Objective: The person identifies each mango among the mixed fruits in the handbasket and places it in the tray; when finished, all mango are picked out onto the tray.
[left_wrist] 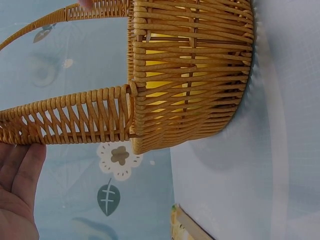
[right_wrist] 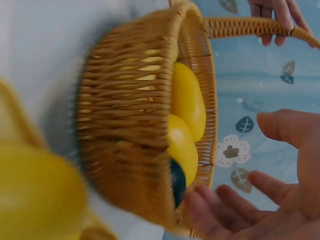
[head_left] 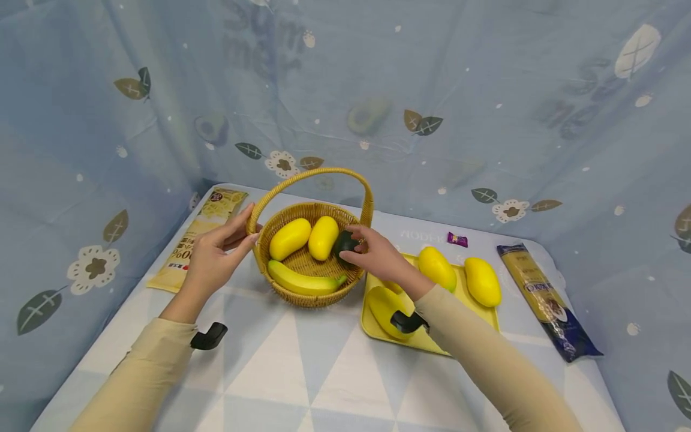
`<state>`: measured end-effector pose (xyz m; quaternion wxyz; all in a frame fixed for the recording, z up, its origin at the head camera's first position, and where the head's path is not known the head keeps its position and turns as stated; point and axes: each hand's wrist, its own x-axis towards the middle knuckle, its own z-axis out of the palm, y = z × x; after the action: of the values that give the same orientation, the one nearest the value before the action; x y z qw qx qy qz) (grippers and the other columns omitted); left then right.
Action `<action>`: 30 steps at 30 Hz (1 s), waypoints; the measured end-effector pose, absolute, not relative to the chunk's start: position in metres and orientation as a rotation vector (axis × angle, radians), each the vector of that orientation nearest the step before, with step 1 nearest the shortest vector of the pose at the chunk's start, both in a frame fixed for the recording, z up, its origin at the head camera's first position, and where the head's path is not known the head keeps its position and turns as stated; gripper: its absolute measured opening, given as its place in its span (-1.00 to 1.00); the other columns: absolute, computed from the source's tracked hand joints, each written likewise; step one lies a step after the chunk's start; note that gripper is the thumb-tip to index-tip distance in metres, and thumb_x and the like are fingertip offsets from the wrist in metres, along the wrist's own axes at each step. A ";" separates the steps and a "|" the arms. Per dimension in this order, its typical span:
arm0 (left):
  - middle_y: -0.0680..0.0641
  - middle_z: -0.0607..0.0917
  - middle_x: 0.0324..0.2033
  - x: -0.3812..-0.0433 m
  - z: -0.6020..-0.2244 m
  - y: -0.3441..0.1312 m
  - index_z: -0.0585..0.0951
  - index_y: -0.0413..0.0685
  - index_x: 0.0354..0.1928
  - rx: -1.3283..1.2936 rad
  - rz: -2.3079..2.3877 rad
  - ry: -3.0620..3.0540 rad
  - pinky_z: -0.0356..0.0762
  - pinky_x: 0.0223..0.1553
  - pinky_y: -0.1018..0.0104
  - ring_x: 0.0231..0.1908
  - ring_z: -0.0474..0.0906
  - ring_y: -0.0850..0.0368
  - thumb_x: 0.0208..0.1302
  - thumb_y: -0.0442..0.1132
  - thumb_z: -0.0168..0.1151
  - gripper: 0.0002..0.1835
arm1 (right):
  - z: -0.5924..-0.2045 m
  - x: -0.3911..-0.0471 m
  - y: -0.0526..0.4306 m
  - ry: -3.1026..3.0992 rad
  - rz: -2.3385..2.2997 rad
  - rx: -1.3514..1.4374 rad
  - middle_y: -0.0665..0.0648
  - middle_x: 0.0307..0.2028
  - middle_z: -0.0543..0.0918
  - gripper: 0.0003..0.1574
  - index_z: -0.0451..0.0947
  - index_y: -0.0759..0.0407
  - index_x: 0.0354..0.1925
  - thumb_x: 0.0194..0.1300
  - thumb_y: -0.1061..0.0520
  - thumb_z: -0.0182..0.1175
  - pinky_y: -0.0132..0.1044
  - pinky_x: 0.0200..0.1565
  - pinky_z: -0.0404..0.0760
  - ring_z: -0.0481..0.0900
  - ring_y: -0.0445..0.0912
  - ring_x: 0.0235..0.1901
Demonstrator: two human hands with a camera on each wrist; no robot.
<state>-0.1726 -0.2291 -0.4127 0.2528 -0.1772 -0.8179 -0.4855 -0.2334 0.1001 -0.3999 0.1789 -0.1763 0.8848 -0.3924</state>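
A wicker basket (head_left: pixel 313 302) with a tall handle (head_left: pixel 308 175) stands on the table. My left hand (head_left: pixel 216 255) holds the handle near its left base. Inside the basket lie two yellow mangoes (head_left: pixel 323 238), a banana (head_left: pixel 305 281) and a dark green rounded fruit (head_left: pixel 343 243), which is partly hidden. Over the basket's right rim, my right hand (head_left: pixel 378 252) reaches to the dark fruit. In the right wrist view its thumb and fingers (right_wrist: pixel 272 187) are spread apart, with the dark fruit (right_wrist: pixel 177 182) beyond the fingertips.
Right of the basket, a yellow tray (head_left: pixel 372 327) bears several mangoes (head_left: pixel 437 269), partly behind my right forearm. A purple-wrapped sweet (head_left: pixel 457 239) lies behind it. A blue-and-gold packet (head_left: pixel 547 303) lies far right; a yellow noodle packet (head_left: pixel 180 252) lies left. Patterned cloth hangs around the table.
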 end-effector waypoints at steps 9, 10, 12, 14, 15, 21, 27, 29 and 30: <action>-0.16 0.77 -0.03 -0.173 -0.413 -0.231 0.46 0.14 0.45 -0.466 -1.305 -2.237 0.58 -0.03 0.63 -0.03 0.63 0.48 0.27 -0.51 0.36 -0.26 | -0.409 -0.278 0.055 2.556 -0.943 -0.505 0.28 0.40 0.39 -0.09 0.15 0.11 0.57 0.44 -0.10 0.26 0.02 0.26 0.54 0.46 0.13 0.29; -0.16 0.77 -0.03 -0.173 -0.413 -0.232 0.46 0.12 0.45 -0.469 -1.308 -2.236 0.59 -0.03 0.62 -0.03 0.63 0.47 0.28 -0.51 0.36 -0.27 | -0.410 -0.281 0.051 2.580 -0.919 -0.506 0.27 0.41 0.39 -0.08 0.15 0.12 0.57 0.44 -0.11 0.27 0.02 0.28 0.52 0.44 0.13 0.30; -0.15 0.77 -0.03 -0.173 -0.413 -0.233 0.46 0.07 0.45 -0.472 -1.309 -2.240 0.60 -0.03 0.60 -0.03 0.64 0.45 0.29 -0.49 0.35 -0.30 | -0.413 -0.287 0.044 2.624 -0.856 -0.511 0.24 0.44 0.36 -0.08 0.15 0.14 0.57 0.44 -0.10 0.26 0.02 0.33 0.47 0.41 0.13 0.35; -0.16 0.77 -0.03 -0.173 -0.413 -0.233 0.46 0.03 0.45 -0.473 -1.308 -2.244 0.60 -0.03 0.59 -0.02 0.64 0.44 0.30 -0.49 0.35 -0.31 | -0.415 -0.290 0.038 2.659 -0.776 -0.507 0.21 0.47 0.33 -0.08 0.15 0.12 0.57 0.43 -0.11 0.26 0.01 0.36 0.44 0.37 0.11 0.38; -0.16 0.77 -0.02 -0.172 -0.413 -0.233 0.46 0.04 0.45 -0.472 -1.304 -2.247 0.60 -0.03 0.59 -0.02 0.64 0.43 0.30 -0.49 0.35 -0.30 | -0.416 -0.292 0.035 2.666 -0.741 -0.506 0.19 0.48 0.32 -0.08 0.15 0.12 0.57 0.43 -0.11 0.27 0.01 0.37 0.43 0.36 0.11 0.39; -0.20 0.76 -0.03 -0.172 -0.411 -0.233 0.47 0.08 0.45 -0.476 -1.287 -2.245 0.59 -0.04 0.62 -0.03 0.67 0.33 0.26 -0.50 0.37 -0.28 | -0.425 -0.301 0.019 2.638 -0.663 -0.480 0.20 0.47 0.33 0.01 0.09 0.10 0.59 0.40 -0.14 0.31 -0.01 0.36 0.44 0.36 0.11 0.39; -0.18 0.77 -0.03 -0.173 -0.412 -0.231 0.48 0.10 0.43 -0.476 -1.305 -2.234 0.59 -0.04 0.62 -0.03 0.66 0.37 0.24 -0.52 0.38 -0.27 | -0.430 -0.302 0.005 2.628 -0.596 -0.463 0.21 0.50 0.28 0.08 0.07 0.08 0.60 0.36 -0.24 0.32 0.01 0.44 0.32 0.20 0.12 0.48; -0.17 0.77 -0.02 -0.173 -0.412 -0.231 0.48 0.11 0.43 -0.476 -1.316 -2.234 0.60 -0.04 0.61 -0.03 0.66 0.38 0.24 -0.52 0.38 -0.27 | -0.431 -0.301 0.002 2.628 -0.570 -0.459 0.20 0.52 0.24 0.08 0.07 0.06 0.61 0.36 -0.25 0.32 0.02 0.48 0.26 0.12 0.12 0.52; -0.16 0.77 -0.02 -0.173 -0.412 -0.230 0.48 0.13 0.43 -0.476 -1.317 -2.237 0.60 -0.04 0.61 -0.03 0.66 0.37 0.25 -0.51 0.38 -0.27 | -0.431 -0.300 0.001 2.630 -0.560 -0.457 0.19 0.53 0.23 0.08 0.07 0.05 0.61 0.36 -0.24 0.32 0.02 0.48 0.24 0.10 0.12 0.52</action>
<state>-0.1732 -0.2304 -0.4120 0.2486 -0.1746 -0.8209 -0.4835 -0.3004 0.0010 -0.4311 0.2054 -0.1640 0.9437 -0.2008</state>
